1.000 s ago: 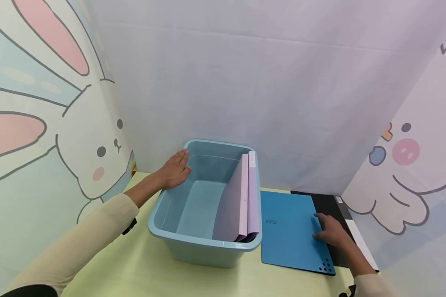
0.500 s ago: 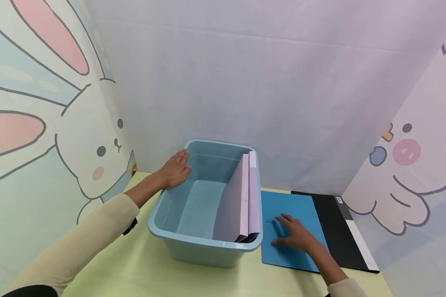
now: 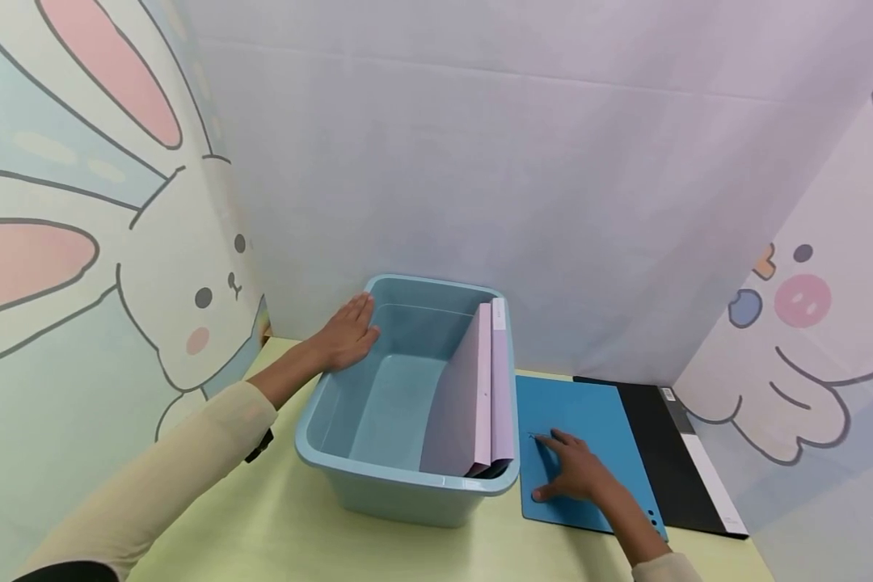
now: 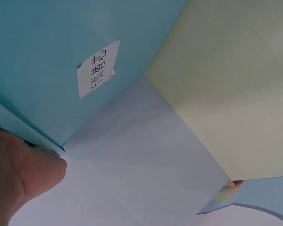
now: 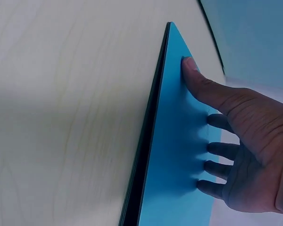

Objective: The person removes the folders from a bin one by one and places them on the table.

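A light-blue plastic bin (image 3: 400, 475) stands upright, and my left hand (image 3: 345, 335) rests on its left rim with fingers extended. In the left wrist view this hand (image 4: 21, 174) lies along the rim, its fingers mostly out of frame. Two lilac file folders (image 3: 461, 404) stand upright against the bin's right inner wall. Flat beside the bin lies a blue folder (image 3: 589, 404). My right hand (image 3: 575, 473) is spread over it, thumb near the front left. The right wrist view has the thumb and fingertips of this hand (image 5: 254, 146) touching the blue cover (image 5: 172, 141).
A black folder (image 3: 655, 444) with a white strip along its right edge lies partly under the blue one. Behind the pale yellow table (image 3: 298, 517) hangs a plain cloth (image 3: 480, 178), with cartoon-printed walls left and right. A white label (image 4: 99, 69) sticks to the bin's outer side.
My right hand has moved left from the blue folder's right edge to its left half, and its fingertips now touch the cover. My left hand stays on the bin's rim.
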Motion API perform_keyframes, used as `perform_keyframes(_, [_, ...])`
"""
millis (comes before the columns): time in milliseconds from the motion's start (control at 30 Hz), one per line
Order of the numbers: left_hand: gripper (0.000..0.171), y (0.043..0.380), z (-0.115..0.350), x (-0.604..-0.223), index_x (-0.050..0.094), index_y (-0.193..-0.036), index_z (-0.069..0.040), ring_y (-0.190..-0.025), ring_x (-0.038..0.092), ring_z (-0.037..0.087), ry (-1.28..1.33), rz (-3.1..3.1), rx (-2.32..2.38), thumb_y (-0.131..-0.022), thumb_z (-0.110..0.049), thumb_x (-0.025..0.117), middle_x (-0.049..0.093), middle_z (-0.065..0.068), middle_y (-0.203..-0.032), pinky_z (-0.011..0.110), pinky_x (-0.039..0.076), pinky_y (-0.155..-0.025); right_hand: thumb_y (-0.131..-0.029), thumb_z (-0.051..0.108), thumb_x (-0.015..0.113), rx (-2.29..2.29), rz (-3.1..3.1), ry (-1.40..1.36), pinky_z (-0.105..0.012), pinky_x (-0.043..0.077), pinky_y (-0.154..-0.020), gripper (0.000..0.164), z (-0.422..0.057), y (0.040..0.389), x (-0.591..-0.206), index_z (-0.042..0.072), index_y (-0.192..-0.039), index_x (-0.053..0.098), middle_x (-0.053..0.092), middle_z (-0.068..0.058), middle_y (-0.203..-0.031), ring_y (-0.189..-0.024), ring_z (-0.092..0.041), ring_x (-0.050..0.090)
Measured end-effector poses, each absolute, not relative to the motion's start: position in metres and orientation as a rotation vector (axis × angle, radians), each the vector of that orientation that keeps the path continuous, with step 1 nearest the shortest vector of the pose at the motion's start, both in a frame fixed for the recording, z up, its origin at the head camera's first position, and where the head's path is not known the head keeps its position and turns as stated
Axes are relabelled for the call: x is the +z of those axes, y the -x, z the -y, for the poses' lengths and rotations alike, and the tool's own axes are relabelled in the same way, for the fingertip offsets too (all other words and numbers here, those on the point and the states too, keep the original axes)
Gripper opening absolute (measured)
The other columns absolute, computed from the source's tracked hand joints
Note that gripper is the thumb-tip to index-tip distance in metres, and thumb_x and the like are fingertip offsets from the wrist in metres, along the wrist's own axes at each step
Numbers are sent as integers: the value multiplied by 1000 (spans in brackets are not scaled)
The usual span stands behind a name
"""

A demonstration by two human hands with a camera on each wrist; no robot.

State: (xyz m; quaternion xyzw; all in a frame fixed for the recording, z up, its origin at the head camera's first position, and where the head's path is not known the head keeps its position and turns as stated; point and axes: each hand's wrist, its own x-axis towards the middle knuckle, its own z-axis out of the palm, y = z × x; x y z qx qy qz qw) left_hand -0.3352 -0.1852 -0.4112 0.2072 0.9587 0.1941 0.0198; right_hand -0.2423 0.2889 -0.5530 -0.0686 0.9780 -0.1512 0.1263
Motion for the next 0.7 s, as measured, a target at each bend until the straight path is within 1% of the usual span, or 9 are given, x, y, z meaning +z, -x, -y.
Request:
perform_keyframes(167, [74, 336, 186, -411, 6, -172, 19, -176, 2, 54, -649, -2976, 590, -121, -30, 28, 2, 37, -186, 66, 7, -144, -73, 43, 108, -491, -2845, 230, -88, 45, -112, 108, -302, 243, -549, 5, -162, 59, 42, -36, -173, -158, -69, 34])
perform_keyframes(433, [73, 336, 186, -411, 8, -172, 19, -175, 4, 55, -656, -2981, 603, -121, -29, 29, 4, 38, -185, 66, 7, -143, -74, 48, 107, -510, -2853, 218, -89, 46, -111, 114, -328, 251, -553, 0, -163, 55, 38, -40, -174, -157, -73, 33])
perform_keyframes(700, [73, 337, 186, -412, 6, -172, 19, -176, 2, 54, -654, -2978, 587, -121, -29, 28, 2, 37, -185, 65, 6, -144, -76, 44, 106, -519, -2850, 260, -88, 47, -110, 111, -354, 255, -549, -2, -163, 54, 38, -41, -172, -155, -75, 32])
